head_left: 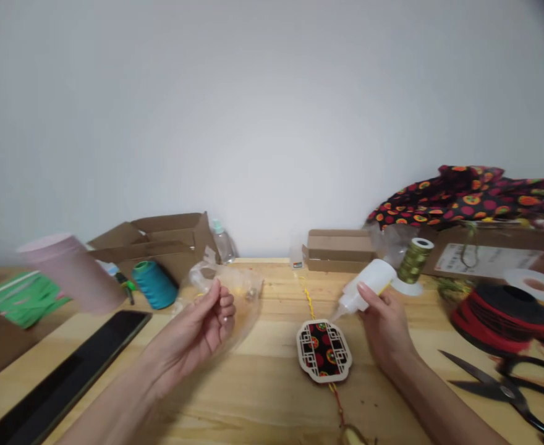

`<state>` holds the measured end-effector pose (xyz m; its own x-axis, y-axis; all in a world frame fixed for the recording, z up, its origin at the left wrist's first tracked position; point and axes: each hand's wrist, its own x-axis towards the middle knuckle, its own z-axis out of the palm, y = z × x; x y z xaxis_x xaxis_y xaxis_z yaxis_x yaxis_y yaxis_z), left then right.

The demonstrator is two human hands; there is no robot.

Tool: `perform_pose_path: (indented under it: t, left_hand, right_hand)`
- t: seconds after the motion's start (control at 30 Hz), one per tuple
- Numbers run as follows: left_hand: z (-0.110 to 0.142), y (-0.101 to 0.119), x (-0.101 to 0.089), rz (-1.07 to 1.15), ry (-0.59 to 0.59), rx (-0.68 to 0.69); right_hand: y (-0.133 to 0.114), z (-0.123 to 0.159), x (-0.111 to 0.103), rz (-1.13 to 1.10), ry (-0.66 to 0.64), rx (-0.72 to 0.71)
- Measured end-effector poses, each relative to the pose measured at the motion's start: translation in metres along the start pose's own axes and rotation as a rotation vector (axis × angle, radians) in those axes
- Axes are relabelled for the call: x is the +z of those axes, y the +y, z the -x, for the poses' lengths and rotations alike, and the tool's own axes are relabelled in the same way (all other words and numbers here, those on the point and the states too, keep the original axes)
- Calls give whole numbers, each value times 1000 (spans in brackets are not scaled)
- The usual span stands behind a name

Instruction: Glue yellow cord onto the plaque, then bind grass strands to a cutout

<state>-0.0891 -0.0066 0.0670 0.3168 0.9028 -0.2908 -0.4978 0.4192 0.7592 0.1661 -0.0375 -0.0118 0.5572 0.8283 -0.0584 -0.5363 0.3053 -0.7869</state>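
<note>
My right hand (386,321) is wrapped round a white squeeze bottle (371,278), tilted with its narrow nozzle pointing down and left. The nozzle tip is close to the upper right edge of a pendant (323,350); whether they touch I cannot tell. That pendant has a pale lattice frame over dark patterned fabric and lies flat on the table. A yellow cord (308,296) runs from its top, and a reddish cord (339,405) from its bottom. My left hand (211,318) is closed in a pinch above a clear plastic bag (248,309); anything between its fingertips is too small to make out.
On the left are a black phone-like slab (68,377), a teal thread spool (155,284), a pink cylinder (72,272) and an open cardboard box (161,241). To the right lie black scissors (508,389), a red cord spool (501,318) and a gold-green thread spool (413,262).
</note>
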Motion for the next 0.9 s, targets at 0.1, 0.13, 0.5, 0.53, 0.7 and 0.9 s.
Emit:
perform_pose_path:
  t: [0.1, 0.13, 0.5, 0.53, 0.7, 0.9]
  left_hand:
    - [3, 8, -15, 177, 11, -42]
    - [3, 10, -20, 207, 24, -59]
    - [-1, 8, -55, -184, 202, 23]
    - [-1, 8, -58, -256, 225, 54]
    - [-3, 11, -61, -686, 303, 120]
    - [-30, 20, -41, -1030, 281, 267]
  right_hand:
    - [1, 0, -1, 8, 7, 8]
    - [2, 0, -1, 6, 6, 12]
    - [1, 1, -1, 48, 4, -1]
    - [1, 1, -1, 45, 5, 0]
    - [3, 0, -3, -10, -2, 20]
    - [-1, 3, 0, -17, 0, 30]
